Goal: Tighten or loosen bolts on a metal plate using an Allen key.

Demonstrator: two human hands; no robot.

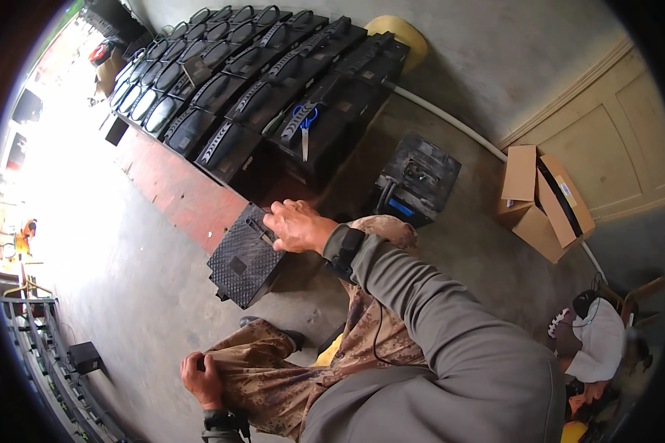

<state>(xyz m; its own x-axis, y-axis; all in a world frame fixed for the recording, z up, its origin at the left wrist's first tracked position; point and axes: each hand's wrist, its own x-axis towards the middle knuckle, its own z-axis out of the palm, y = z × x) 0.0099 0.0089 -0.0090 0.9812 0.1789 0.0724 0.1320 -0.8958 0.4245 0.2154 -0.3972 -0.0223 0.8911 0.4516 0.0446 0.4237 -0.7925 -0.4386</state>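
Observation:
My right hand (300,226) reaches over the top right corner of a black box (233,258) with a cross-hatched textured face and a small dark square on it. Its fingers are curled in, and a thin dark tool (260,231), of a kind I cannot make out, lies against the box right at the fingertips. Whether the hand grips the tool or the box corner is hard to see. My left hand (202,379) rests on my knee in camouflage trousers, fingers bent and closed, with no object showing in it.
Rows of black boxes with handles (251,88) stand beyond, blue-handled scissors (305,131) on one. Another black box (421,173) sits on the floor to the right. Farther right are an opened cardboard box (543,203) and a seated person (598,340). Metal racking (48,362) stands at left.

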